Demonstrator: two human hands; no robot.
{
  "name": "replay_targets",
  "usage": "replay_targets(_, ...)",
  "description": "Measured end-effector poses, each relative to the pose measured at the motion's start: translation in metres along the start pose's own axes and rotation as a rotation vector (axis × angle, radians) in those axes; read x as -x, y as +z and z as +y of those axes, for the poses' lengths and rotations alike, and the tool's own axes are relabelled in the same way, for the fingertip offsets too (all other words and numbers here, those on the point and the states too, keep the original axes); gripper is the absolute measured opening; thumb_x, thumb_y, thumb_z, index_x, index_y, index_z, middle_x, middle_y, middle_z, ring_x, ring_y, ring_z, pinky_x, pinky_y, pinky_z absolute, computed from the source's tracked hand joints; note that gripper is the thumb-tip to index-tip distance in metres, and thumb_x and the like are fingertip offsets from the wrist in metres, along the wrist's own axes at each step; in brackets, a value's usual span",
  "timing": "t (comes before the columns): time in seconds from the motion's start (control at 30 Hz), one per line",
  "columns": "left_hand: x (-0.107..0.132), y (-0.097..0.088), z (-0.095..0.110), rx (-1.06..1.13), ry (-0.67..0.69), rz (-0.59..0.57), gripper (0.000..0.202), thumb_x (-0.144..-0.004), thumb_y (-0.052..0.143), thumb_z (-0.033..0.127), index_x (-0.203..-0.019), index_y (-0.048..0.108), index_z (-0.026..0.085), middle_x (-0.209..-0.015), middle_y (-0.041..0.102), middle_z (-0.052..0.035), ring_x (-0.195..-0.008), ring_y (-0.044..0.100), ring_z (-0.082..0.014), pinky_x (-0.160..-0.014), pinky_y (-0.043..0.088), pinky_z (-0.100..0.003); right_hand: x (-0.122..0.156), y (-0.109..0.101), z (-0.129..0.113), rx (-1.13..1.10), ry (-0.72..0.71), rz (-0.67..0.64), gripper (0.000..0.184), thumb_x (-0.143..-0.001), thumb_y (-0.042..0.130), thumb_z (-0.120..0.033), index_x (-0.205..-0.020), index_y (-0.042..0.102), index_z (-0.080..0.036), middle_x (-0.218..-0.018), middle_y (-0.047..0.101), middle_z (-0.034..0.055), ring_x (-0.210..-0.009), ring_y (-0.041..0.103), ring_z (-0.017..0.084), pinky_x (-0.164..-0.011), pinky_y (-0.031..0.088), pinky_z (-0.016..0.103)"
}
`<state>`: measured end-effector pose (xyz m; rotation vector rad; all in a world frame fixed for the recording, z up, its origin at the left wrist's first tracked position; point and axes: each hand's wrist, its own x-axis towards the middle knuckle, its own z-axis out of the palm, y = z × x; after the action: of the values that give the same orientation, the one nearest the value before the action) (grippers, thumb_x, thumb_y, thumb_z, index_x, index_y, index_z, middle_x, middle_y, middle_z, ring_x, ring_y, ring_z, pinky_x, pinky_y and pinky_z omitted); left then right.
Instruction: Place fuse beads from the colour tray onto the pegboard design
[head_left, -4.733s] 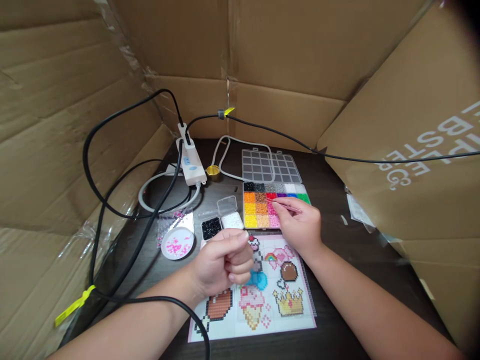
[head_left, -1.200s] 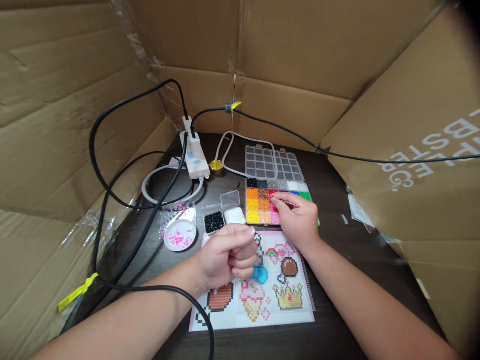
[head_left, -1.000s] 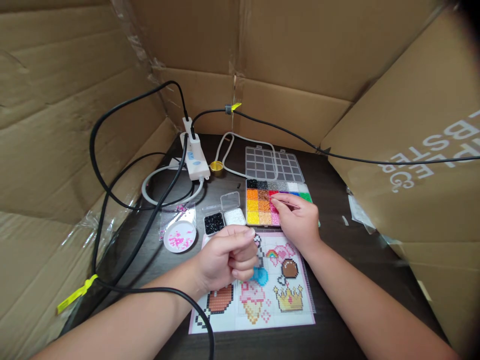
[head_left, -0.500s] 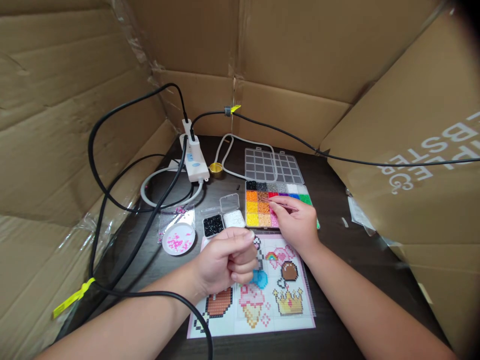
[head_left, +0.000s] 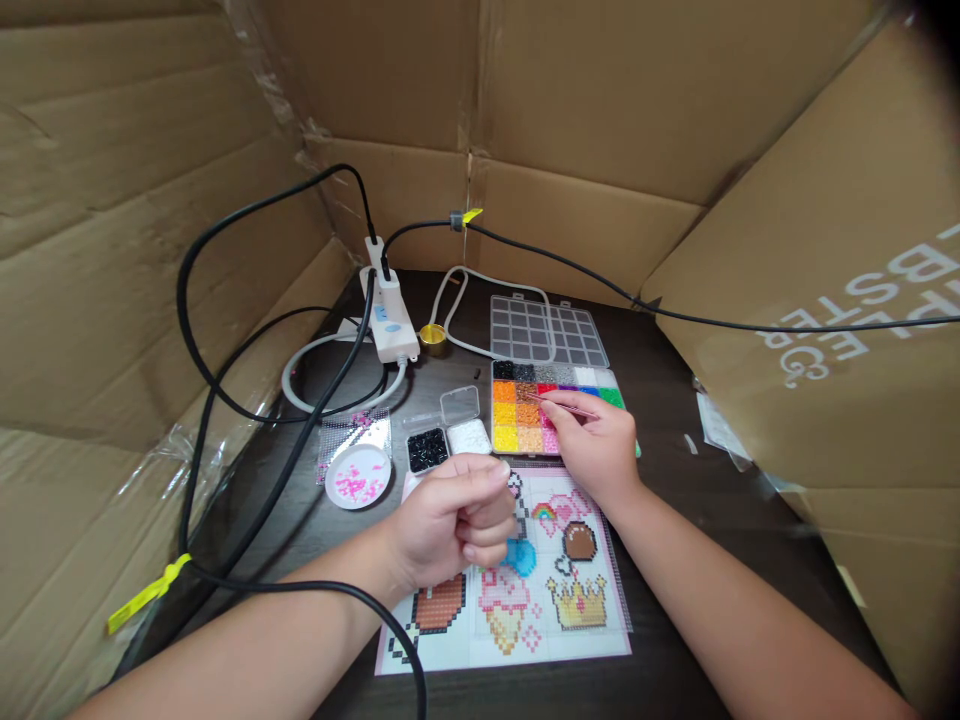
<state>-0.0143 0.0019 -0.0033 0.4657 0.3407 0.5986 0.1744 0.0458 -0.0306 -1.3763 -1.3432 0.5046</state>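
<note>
My right hand [head_left: 594, 447] pinches thin metal tweezers [head_left: 564, 406], whose tip rests over the orange and red compartments of a bead tray [head_left: 514, 438] filled with many colours. My left hand [head_left: 452, 522] is curled into a fist over the upper left of a pegboard with a pattern sheet [head_left: 517, 640] showing a crown, an ice cream and other pixel pictures. A blue bead shape [head_left: 521, 557] lies on the board just right of the left fist. What the fist holds, if anything, is hidden.
A small case of black and white beads [head_left: 445, 443] and a white dish of pink beads [head_left: 358, 476] lie left of the tray. Its clear lid [head_left: 545, 331] lies behind. A power strip [head_left: 390, 317], black cables [head_left: 247, 400] and a gold cap [head_left: 431, 335] sit farther back. Cardboard walls [head_left: 825, 300] surround the dark table [head_left: 675, 520].
The tweezers' tip has shifted slightly within the bead tray, staying around the orange and red compartments. My left fist has stayed where it was on the pegboard.
</note>
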Motion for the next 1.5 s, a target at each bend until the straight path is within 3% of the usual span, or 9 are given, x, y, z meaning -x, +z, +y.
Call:
replay_targets(0.6,0.0,0.0,0.0,0.001,-0.009,-0.001,0.052,-0.084,0.066,0.034,-0.055,0.027,0.018,-0.048,0.019,0.008,-0.042,0.015,-0.0042,-0.041,0.015,-0.018,-0.001,0.0,-0.005,-0.017,0.05,-0.014,0.007,-0.077,0.072,-0.022,-0.078,0.079,-0.019,-0.078,0.079,0.0054,-0.071,0.075,0.02,-0.068,0.062,0.034)
replay_targets(0.87,0.0,0.0,0.001,-0.017,-0.001,-0.005,0.051,-0.084,0.066,0.033,-0.054,0.028,0.018,-0.047,0.02,0.0082,-0.041,0.015,-0.0039,-0.04,0.015,-0.018,-0.001,-0.006,-0.013,-0.048,0.034,0.061,0.008,-0.077,0.073,-0.022,-0.079,0.079,-0.018,-0.08,0.079,0.006,-0.072,0.074,0.02,-0.068,0.062,0.032)
replay_targets(0.97,-0.001,-0.001,0.001,-0.022,0.01,0.002,0.05,-0.084,0.067,0.033,-0.055,0.03,0.017,-0.048,0.021,0.0081,-0.041,0.017,-0.0041,-0.04,0.016,-0.017,-0.002,-0.021,-0.027,-0.12,0.074,0.085,0.009,-0.076,0.075,-0.023,-0.081,0.079,-0.017,-0.073,0.077,0.005,-0.055,0.067,0.015,-0.049,0.055,0.026)
replay_targets(1.03,-0.001,-0.001,0.001,-0.025,0.01,0.008,0.049,-0.083,0.067,0.032,-0.055,0.03,0.017,-0.049,0.021,0.008,-0.042,0.018,-0.0043,-0.04,0.017,-0.017,0.001,-0.037,-0.037,-0.216,0.13,0.067,0.011,-0.076,0.077,-0.024,-0.084,0.079,-0.017,-0.067,0.075,0.0035,-0.039,0.054,0.009,-0.035,0.043,0.022)
replay_targets(1.1,-0.001,0.0,0.001,-0.033,0.006,0.013,0.05,-0.082,0.069,0.032,-0.054,0.03,0.017,-0.048,0.02,0.0079,-0.042,0.018,-0.0046,-0.04,0.017,-0.017,0.009,-0.056,-0.044,-0.313,0.15,0.019,0.01,-0.077,0.078,-0.024,-0.085,0.079,-0.019,-0.07,0.076,0.0037,-0.032,0.045,0.005,-0.029,0.034,0.02)
replay_targets(1.17,-0.002,0.001,0.002,-0.041,0.005,0.028,0.05,-0.081,0.07,0.032,-0.054,0.029,0.018,-0.049,0.02,0.0076,-0.042,0.018,-0.0047,-0.04,0.016,-0.018,0.023,-0.074,-0.045,-0.376,0.149,-0.051,0.007,-0.077,0.078,-0.023,-0.083,0.079,-0.02,-0.08,0.078,0.0059,-0.031,0.044,0.004,-0.027,0.033,0.02)
replay_targets(1.3,-0.003,0.004,0.004,-0.051,-0.007,0.034,0.053,-0.078,0.072,0.032,-0.053,0.028,0.018,-0.05,0.02,0.0074,-0.042,0.018,-0.0046,-0.041,0.017,-0.019,0.063,-0.102,-0.028,-0.387,0.237,-0.147,0.003,-0.079,0.077,-0.02,-0.081,0.079,-0.021,-0.092,0.078,0.0083,-0.031,0.046,0.003,-0.026,0.034,0.018)
replay_targets(1.5,-0.004,0.006,0.004,-0.062,-0.025,0.043,0.055,-0.076,0.074,0.032,-0.053,0.027,0.017,-0.05,0.02,0.007,-0.042,0.019,-0.0045,-0.041,0.016,-0.019,0.105,-0.118,-0.001,-0.358,0.392,-0.066,0.005,-0.077,0.079,-0.022,-0.081,0.079,-0.019,-0.091,0.078,0.0101,-0.031,0.047,0.003,-0.026,0.035,0.018)
